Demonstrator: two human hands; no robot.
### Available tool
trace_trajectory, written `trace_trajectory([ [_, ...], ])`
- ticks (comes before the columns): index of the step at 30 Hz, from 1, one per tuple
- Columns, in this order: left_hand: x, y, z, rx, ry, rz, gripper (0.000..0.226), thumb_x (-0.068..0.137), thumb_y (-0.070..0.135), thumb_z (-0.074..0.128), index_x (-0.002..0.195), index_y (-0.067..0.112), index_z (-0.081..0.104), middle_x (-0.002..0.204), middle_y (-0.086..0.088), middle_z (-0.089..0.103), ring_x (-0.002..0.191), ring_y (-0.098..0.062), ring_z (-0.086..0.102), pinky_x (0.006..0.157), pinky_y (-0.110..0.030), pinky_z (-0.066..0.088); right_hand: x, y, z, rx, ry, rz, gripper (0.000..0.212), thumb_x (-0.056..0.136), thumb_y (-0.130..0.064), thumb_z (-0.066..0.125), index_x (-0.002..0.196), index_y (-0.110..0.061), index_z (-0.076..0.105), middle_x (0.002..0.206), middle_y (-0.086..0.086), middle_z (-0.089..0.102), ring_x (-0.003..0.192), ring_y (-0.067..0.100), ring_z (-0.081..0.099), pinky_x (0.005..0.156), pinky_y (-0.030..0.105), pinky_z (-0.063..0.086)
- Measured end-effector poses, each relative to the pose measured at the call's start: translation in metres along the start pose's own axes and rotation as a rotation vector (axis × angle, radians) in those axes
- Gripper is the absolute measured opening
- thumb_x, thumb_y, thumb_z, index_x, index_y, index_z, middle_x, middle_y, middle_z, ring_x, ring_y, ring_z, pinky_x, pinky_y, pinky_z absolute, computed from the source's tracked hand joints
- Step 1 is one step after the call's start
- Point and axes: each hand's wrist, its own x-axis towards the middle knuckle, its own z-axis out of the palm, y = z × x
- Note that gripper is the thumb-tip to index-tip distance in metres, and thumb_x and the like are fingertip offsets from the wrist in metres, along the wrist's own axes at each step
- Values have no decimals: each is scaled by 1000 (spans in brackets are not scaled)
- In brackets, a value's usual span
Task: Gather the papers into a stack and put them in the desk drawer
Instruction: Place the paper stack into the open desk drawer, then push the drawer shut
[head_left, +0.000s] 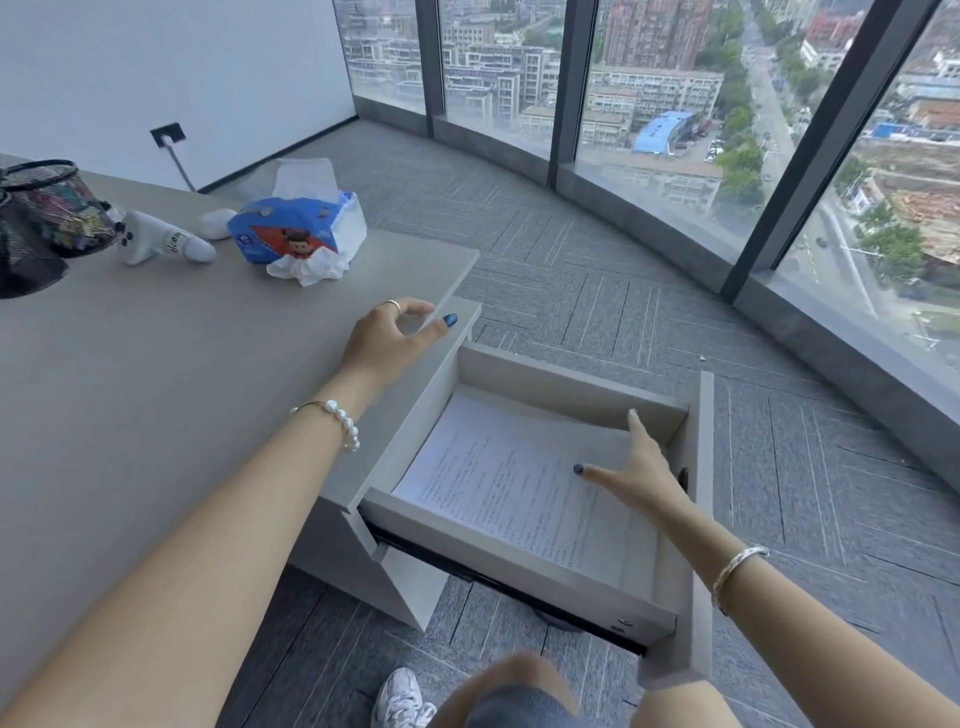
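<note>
The stack of printed white papers (498, 483) lies flat on the bottom of the grey desk drawer (519, 561), which is pulled out wide to the right of the desk. My right hand (641, 473) hovers open over the right part of the papers, fingers spread, holding nothing. My left hand (389, 332) rests open at the right edge of the grey desk top (156, 364), fingers loosely curved above the drawer's back corner.
On the desk's far side stand a blue tissue box (298, 228), a white plush toy (156, 241) and black mesh containers (47, 208). The drawer front (698, 519) juts over grey carpet. My knee and a white shoe (400, 701) are below. Floor-to-ceiling windows curve behind.
</note>
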Motion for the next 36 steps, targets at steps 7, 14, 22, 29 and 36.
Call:
trace_trajectory([
  [7, -3, 4, 0, 2, 22, 3, 36, 79, 42, 68, 107, 18, 67, 103, 10, 61, 99, -7, 51, 81, -20, 35, -20, 18, -27, -196, 86, -282, 68, 75, -43, 71, 134, -25, 43, 139, -1, 51, 131, 18, 42, 108, 37, 28],
  [14, -5, 6, 1, -4, 35, -2, 33, 79, 37, 69, 105, 17, 68, 103, 8, 61, 99, -7, 51, 81, -20, 36, -34, 40, -51, -250, 190, -263, 64, 74, -34, 74, 131, -20, 49, 146, 12, 39, 139, 28, 26, 113, 42, 19],
  [22, -1, 5, 3, -28, 32, -4, 33, 76, 41, 70, 101, 19, 69, 102, 9, 63, 101, -8, 53, 85, -23, 39, -38, 34, -48, -164, 177, -262, 71, 69, -34, 78, 131, -17, 47, 145, 11, 43, 140, 23, 30, 111, 34, 22],
  [29, 0, 4, 2, -110, 75, -5, 34, 77, 41, 71, 100, 16, 68, 100, 7, 65, 97, -9, 57, 83, -22, 40, -27, 18, -23, -160, 169, -280, 67, 71, -42, 74, 129, -20, 49, 150, 10, 36, 143, 22, 23, 115, 38, 18],
  [36, 1, 2, 1, -123, 71, -12, 33, 76, 41, 71, 98, 17, 69, 99, 6, 66, 97, -10, 59, 80, -22, 41, -16, -2, 3, -147, 141, -320, 62, 73, -43, 72, 126, -21, 51, 153, 10, 31, 145, 23, 17, 117, 38, 14],
])
